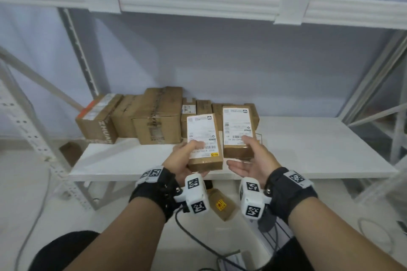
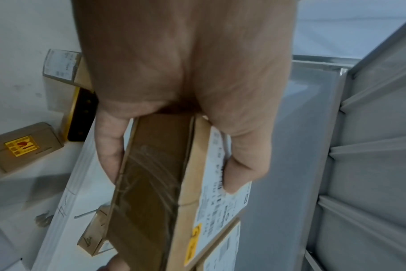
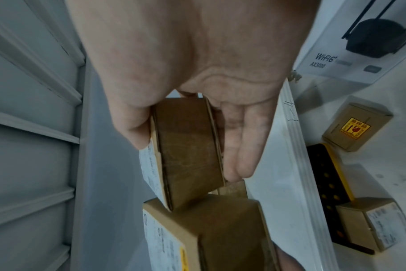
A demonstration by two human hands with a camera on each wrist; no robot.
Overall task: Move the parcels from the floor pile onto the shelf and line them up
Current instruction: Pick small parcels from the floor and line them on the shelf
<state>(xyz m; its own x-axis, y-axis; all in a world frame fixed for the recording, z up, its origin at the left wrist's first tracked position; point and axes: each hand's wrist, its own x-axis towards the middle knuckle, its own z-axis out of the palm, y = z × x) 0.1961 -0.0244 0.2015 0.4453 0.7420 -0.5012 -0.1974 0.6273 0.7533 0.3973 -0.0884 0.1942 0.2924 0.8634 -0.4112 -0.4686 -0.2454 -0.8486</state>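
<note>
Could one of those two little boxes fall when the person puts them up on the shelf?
Maybe. The left hand grips the small brown cardboard parcel with the yellow sticker only near its bottom end, so it could tip forward. The right hand holds the other small labelled brown parcel between thumb and fingers; that grip may slip. Both parcels sit close together above the white shelf board, so they could knock each other or the row of brown cardboard boxes behind.

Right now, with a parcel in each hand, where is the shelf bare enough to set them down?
The shelf is bare right of the right hand's parcel, out to the right upright. A bare strip runs along the front edge, left of the left hand's parcel. The back left is crowded with a row of boxes.
</note>
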